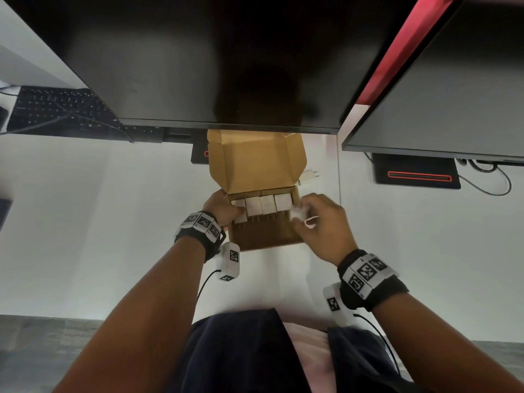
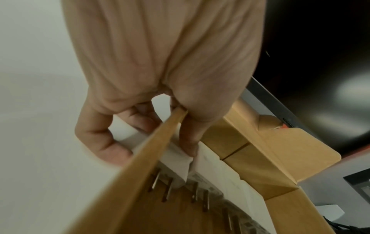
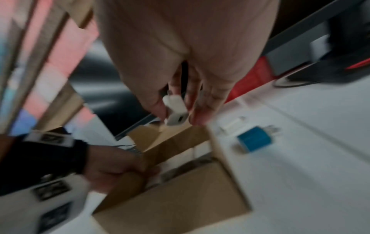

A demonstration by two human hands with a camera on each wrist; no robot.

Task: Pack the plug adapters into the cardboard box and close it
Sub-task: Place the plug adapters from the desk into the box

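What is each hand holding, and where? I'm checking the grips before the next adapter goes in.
Right hand pinches a white adapter by its sides. Left hand grips the cardboard box by its left wall.

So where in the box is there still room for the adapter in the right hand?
The near half of the cardboard box floor is bare, between the prongs of the white adapter row and the front wall. The far wall is crowded, and the left hand occupies the left wall. The right hand holds its white adapter over the right rim.
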